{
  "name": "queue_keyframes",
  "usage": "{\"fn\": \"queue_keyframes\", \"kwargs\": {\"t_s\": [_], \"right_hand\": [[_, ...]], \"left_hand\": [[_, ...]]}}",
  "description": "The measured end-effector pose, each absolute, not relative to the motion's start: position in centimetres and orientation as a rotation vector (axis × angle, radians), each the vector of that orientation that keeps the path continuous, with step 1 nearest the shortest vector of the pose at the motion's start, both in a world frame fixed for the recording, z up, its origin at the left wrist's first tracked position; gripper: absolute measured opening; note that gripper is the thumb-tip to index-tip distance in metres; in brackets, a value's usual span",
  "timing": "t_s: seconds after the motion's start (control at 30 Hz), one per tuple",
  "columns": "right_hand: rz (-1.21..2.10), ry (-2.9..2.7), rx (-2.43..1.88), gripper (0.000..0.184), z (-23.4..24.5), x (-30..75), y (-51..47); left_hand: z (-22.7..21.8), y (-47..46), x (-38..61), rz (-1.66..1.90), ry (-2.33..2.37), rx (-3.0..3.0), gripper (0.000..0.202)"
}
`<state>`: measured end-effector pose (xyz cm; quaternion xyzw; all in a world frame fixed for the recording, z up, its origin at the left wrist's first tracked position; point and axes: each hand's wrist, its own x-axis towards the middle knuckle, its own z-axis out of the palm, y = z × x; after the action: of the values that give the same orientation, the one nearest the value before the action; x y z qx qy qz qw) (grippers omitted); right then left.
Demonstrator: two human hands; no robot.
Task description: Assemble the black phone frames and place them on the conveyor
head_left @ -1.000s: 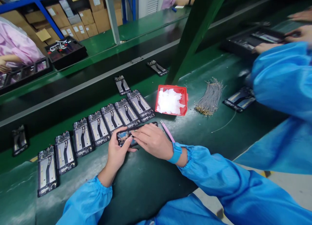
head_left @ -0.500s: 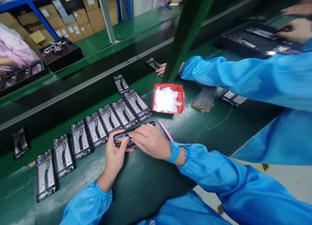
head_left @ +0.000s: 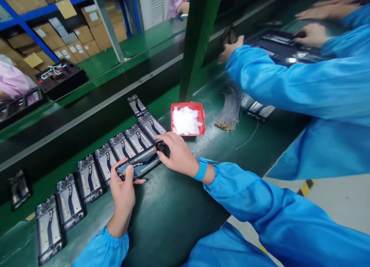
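Between my two hands is an opened phone body (head_left: pixel 143 160), held tilted above the green bench with its inner side towards me. My left hand (head_left: pixel 124 186) grips the left end, thumb on top near the circuit board. At the other end, the fingers and thumb of my right hand (head_left: pixel 179 153) pinch the phone's corner; a blue band circles that wrist. Close behind my hands lies a slanting row of similar opened phone bodies (head_left: pixel 91 178), each with a dark ribbon cable across a grey middle. My fingers partly cover the held phone's ends.
A red bin (head_left: pixel 204 118) full of white slips stands beyond my right hand. To its right lie a bundle of thin cables (head_left: pixel 229 111) and another phone body (head_left: pixel 257 109). A green post (head_left: pixel 196 47) rises behind the bin. A co-worker's blue sleeve (head_left: pixel 277 80) reaches in from the right.
My right hand has moved from the phone's board end to its far end, and the phone's inside now shows more. The co-worker's hand has lifted a phone body off the belt. The view has shifted.
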<state>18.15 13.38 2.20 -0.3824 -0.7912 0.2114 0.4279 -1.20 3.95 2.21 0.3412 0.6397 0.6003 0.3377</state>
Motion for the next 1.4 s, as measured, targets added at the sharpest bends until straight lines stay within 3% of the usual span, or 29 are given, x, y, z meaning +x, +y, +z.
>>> {"fn": "queue_keyframes", "kwargs": {"t_s": [0.43,0.73,1.0,1.17,1.23,1.33,1.4], "right_hand": [[0.891,-1.861,-0.893,0.044,1.1,17.4,13.9],[0.871,-1.805,-1.07,0.073,1.8,16.2,11.9],[0.812,-1.851,-1.165,0.076,2.8,15.6,9.5],[0.791,-1.882,-1.207,0.08,3.0,15.6,9.1],[0.747,-1.934,-1.137,0.07,3.2,16.2,9.8],[0.724,-2.138,-0.974,0.027,3.6,17.3,11.3],[0.787,-2.304,-0.908,0.013,3.6,17.6,12.0]], "left_hand": [[2.3,3.0,-0.5,1.591,1.79,1.131,0.042],[1.2,2.0,1.7,1.625,1.825,1.352,0.037],[0.3,1.3,2.8,1.664,1.844,1.444,0.036],[1.8,2.5,1.0,1.612,2.013,1.414,0.031],[2.9,3.2,-0.3,1.542,2.009,1.312,0.029],[3.9,3.9,-2.1,1.305,1.799,1.216,0.035],[3.9,4.2,-2.9,1.211,1.653,1.163,0.043]]}}
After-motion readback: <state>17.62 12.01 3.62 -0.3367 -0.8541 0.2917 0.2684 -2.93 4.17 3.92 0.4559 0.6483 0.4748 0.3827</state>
